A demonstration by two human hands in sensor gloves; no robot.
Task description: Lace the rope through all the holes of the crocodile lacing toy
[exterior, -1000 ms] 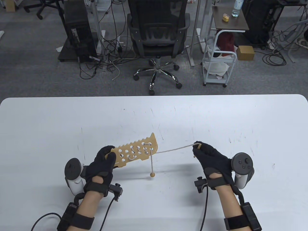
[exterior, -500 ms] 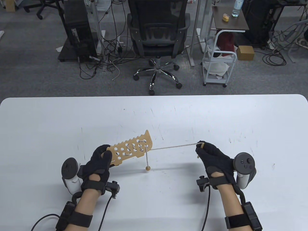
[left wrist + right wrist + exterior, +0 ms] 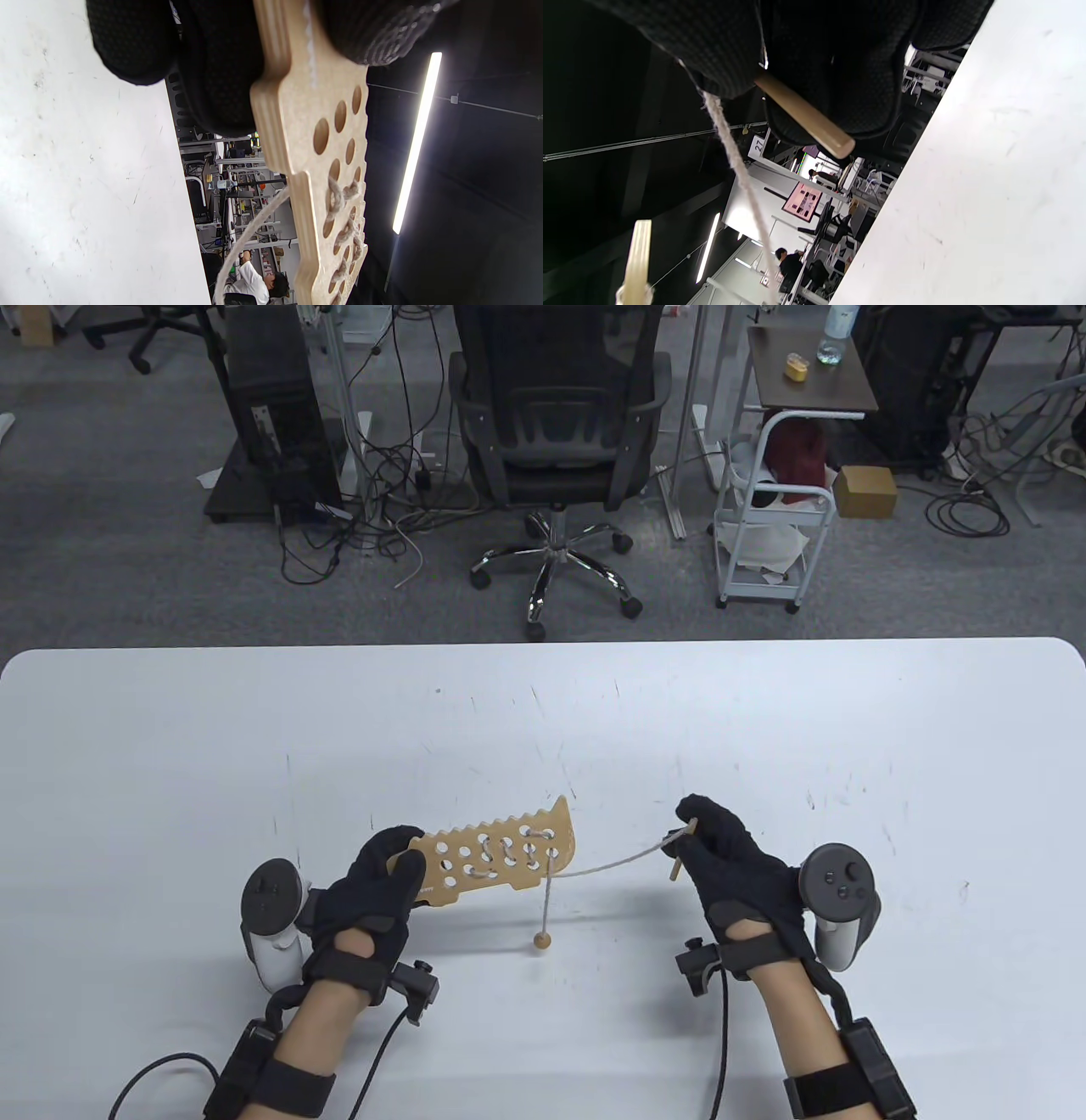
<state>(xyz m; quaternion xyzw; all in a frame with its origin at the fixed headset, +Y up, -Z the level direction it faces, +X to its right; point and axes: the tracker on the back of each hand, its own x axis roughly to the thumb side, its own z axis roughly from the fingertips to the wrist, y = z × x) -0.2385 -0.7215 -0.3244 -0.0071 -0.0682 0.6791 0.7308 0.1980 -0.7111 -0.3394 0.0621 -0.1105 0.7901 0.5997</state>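
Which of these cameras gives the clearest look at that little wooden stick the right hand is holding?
The right wrist view: the wooden needle fills the frame, gripped by the right hand, rope trailing from it. The table view shows it only as a small stick poking below the fingers. The left wrist view doesn't show it.

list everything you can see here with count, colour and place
crocodile board: 1, tan wood, held above the table, tail end in left hand
rope: 1, off-white, laced through several holes at the board's far end, running to right hand
wooden needle: 1, tan, pinched in right hand
bead: 1, tan, hanging on the rope end below the board
table: 1, white, scuffed
office chair: 1, black, behind the table
cart: 1, white, behind right
left hand: 1, black glove
right hand: 1, black glove
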